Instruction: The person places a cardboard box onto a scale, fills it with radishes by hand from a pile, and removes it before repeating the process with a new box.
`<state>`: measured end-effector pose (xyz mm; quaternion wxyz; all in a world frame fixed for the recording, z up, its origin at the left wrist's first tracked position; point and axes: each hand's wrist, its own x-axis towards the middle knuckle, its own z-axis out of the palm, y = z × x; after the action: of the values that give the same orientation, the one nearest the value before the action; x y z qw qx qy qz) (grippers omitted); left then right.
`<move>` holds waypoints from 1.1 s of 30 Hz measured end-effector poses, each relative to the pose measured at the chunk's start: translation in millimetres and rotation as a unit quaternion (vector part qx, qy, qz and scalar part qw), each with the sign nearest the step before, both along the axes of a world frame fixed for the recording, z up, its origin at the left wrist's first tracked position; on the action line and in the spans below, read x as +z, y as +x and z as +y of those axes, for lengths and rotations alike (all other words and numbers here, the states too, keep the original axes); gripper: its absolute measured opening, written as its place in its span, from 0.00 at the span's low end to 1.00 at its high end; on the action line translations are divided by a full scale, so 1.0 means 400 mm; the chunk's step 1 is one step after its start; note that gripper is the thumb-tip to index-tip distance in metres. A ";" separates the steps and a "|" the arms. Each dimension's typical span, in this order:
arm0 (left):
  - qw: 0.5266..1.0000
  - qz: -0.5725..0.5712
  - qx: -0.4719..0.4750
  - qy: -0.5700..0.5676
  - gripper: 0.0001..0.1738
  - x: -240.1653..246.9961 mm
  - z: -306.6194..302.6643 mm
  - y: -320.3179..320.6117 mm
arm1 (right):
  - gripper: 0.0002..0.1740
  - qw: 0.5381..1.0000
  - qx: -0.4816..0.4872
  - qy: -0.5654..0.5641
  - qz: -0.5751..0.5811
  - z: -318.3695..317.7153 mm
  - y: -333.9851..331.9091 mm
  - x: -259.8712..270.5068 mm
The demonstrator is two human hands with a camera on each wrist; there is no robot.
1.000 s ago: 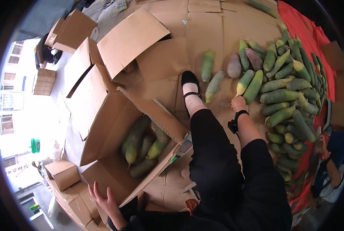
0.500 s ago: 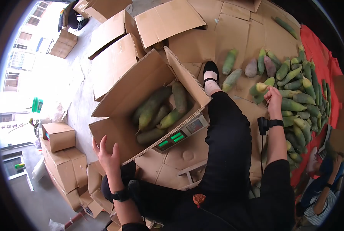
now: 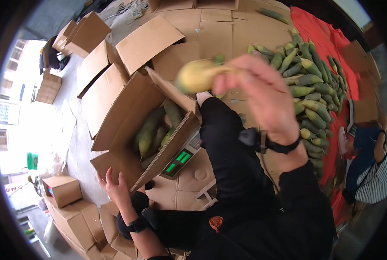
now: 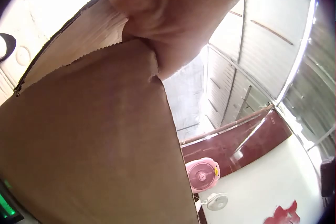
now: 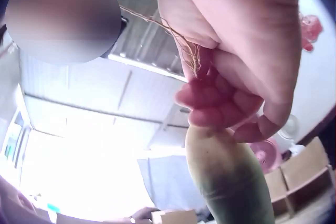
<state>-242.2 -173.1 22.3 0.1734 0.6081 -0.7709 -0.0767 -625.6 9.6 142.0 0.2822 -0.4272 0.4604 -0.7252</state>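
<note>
My right hand (image 3: 267,95) grips a green radish (image 3: 198,77) by its pale, rooty end, raised over my leg and blurred in the head view. In the right wrist view, the curled fingers (image 5: 220,108) hold the tip, and the radish's greener body (image 5: 236,198) hangs below; thin roots (image 5: 194,58) trail past the palm. My left hand (image 3: 115,188) holds the near flap of an open cardboard box (image 3: 115,125), whose corner runs into the palm in the left wrist view. Several green radishes (image 3: 150,128) lie inside this box.
A scale (image 3: 178,162) with green lit displays shows beside the box. Many radishes (image 3: 317,97) are heaped at the right by a red sheet (image 3: 327,39). Other cardboard boxes (image 3: 148,41) stand beyond and at the left. Another person (image 3: 371,173) is at the far right.
My right hand has picked up a radish from beside the heap and carried it left and upward toward the box. The left hand stays at the box flap while the head view shifts.
</note>
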 end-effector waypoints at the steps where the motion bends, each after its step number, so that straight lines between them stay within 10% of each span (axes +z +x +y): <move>1: 1.000 -0.002 0.006 -0.002 0.22 0.001 0.001 0.000 | 0.11 0.999 0.036 0.021 -0.020 -0.027 0.021 0.013; 8: 1.000 -0.005 0.014 0.011 0.21 0.002 -0.002 -0.009 | 0.08 0.978 0.149 0.145 -0.020 -0.233 0.196 -0.065; 12: 1.000 -0.014 0.019 0.009 0.21 -0.003 -0.005 -0.006 | 0.11 0.969 0.106 0.176 0.138 -0.271 0.240 -0.123; 14: 1.000 -0.017 0.021 0.007 0.21 -0.005 -0.007 -0.002 | 0.14 0.890 0.206 0.185 0.362 -0.260 0.235 -0.116; 17: 1.000 -0.018 0.006 0.002 0.22 -0.010 -0.010 0.013 | 0.15 0.898 0.226 0.197 0.321 -0.216 0.175 -0.055; 25: 0.993 0.104 -0.001 -0.059 0.36 -0.036 -0.023 0.038 | 0.10 0.962 -0.064 0.226 0.137 -0.080 -0.171 -0.246; 33: 0.899 0.389 0.030 0.198 0.23 -0.003 -0.011 0.060 | 0.14 0.801 -0.309 0.492 0.144 0.183 -0.254 -0.863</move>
<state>-218.0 -177.6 21.1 0.3376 0.5741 -0.5922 -0.4536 -727.4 82.6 -203.2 0.1453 -0.1656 0.8983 -0.3801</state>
